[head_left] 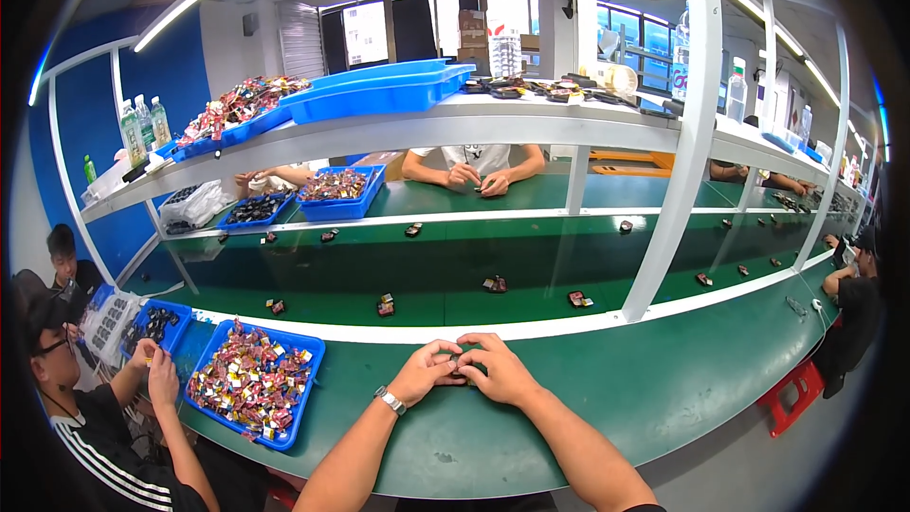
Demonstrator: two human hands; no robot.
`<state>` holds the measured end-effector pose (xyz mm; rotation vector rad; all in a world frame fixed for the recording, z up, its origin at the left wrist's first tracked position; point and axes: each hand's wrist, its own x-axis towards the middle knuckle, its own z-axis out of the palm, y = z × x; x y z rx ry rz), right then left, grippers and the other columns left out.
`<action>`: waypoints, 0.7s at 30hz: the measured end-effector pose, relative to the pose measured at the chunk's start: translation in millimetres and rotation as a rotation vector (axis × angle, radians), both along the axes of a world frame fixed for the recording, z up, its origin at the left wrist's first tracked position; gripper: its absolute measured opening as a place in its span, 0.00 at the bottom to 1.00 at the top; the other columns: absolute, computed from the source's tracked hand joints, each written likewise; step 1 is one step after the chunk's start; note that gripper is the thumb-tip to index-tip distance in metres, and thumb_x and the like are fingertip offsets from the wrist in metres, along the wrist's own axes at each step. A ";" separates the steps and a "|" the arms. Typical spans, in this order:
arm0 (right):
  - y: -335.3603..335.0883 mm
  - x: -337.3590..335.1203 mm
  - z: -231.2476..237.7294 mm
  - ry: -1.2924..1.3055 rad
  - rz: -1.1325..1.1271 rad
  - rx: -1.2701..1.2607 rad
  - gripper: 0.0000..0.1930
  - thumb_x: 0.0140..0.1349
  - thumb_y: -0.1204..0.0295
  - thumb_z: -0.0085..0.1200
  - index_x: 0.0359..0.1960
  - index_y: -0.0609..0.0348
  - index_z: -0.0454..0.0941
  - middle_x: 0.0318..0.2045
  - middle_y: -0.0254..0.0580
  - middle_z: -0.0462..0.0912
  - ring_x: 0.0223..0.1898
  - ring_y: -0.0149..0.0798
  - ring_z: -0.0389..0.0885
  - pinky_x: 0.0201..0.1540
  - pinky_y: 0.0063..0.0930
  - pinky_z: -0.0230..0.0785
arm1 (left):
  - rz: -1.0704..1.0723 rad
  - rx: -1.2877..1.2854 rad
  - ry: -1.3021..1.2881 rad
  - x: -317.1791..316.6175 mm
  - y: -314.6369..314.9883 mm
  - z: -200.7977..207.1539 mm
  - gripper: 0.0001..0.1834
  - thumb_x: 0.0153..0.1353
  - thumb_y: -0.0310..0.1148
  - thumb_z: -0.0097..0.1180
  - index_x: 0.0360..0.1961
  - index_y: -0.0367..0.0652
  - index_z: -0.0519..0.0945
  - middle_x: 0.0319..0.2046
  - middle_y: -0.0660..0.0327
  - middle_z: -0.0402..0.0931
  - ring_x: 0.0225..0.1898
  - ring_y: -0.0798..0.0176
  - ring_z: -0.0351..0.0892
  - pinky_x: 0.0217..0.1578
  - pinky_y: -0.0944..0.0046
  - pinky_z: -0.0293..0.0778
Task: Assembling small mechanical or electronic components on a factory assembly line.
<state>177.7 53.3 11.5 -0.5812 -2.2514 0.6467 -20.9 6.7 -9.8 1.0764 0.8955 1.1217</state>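
Both my hands meet over the green bench top (pixel 607 398), fingers curled and fingertips close together. My left hand (pixel 424 376), with a metal-band watch (pixel 390 400) on its wrist, pinches one side of a small dark part (pixel 461 374). My right hand (pixel 500 372) closes on its other side, thumb and forefinger bent around it. The fingers cover most of the part, so its kind cannot be told. Left of my left hand stands a blue tray (pixel 317 357) heaped with small red, white and yellow wired pieces (pixel 251 381).
Past a white rail (pixel 455 332), a dark green conveyor belt (pixel 436 270) carries several small red-and-black pieces (pixel 495 284). A white upright post (pixel 668 171) supports a shelf (pixel 531 114) holding blue trays (pixel 379 95). A co-worker (pixel 104 427) sits at my left; others work opposite and far right.
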 end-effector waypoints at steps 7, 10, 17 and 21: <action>2.7 -3.2 -7.3 0.001 -0.041 -0.023 0.05 0.60 0.72 0.59 0.36 0.54 0.83 0.54 0.41 0.74 0.59 0.45 0.70 0.58 0.36 0.66 | 0.039 0.025 -0.083 3.2 -2.4 4.2 0.12 0.68 0.26 0.49 0.51 0.43 0.69 0.44 0.56 0.77 0.48 0.60 0.80 0.52 0.56 0.79; 11.2 -5.5 -20.6 0.131 0.006 -0.097 0.05 0.61 0.73 0.57 0.38 0.56 0.83 0.54 0.41 0.75 0.53 0.42 0.75 0.54 0.33 0.70 | 0.029 0.041 -0.074 0.0 -1.1 0.4 0.09 0.68 0.26 0.50 0.48 0.43 0.70 0.45 0.56 0.77 0.48 0.60 0.79 0.53 0.56 0.78; 12.7 -7.5 -25.3 0.261 0.090 -0.466 0.06 0.64 0.73 0.55 0.40 0.61 0.81 0.53 0.41 0.75 0.46 0.35 0.79 0.49 0.28 0.73 | 0.028 0.082 -0.009 1.7 -1.3 -3.2 0.05 0.69 0.25 0.48 0.45 0.42 0.70 0.45 0.58 0.77 0.50 0.62 0.77 0.54 0.55 0.78; 12.2 -7.1 -25.0 0.255 0.095 -0.493 0.07 0.64 0.73 0.55 0.40 0.61 0.81 0.53 0.40 0.75 0.46 0.35 0.78 0.49 0.28 0.73 | 0.043 0.090 0.009 2.9 -1.5 -1.8 0.04 0.69 0.26 0.50 0.43 0.43 0.71 0.44 0.60 0.76 0.48 0.63 0.79 0.52 0.55 0.79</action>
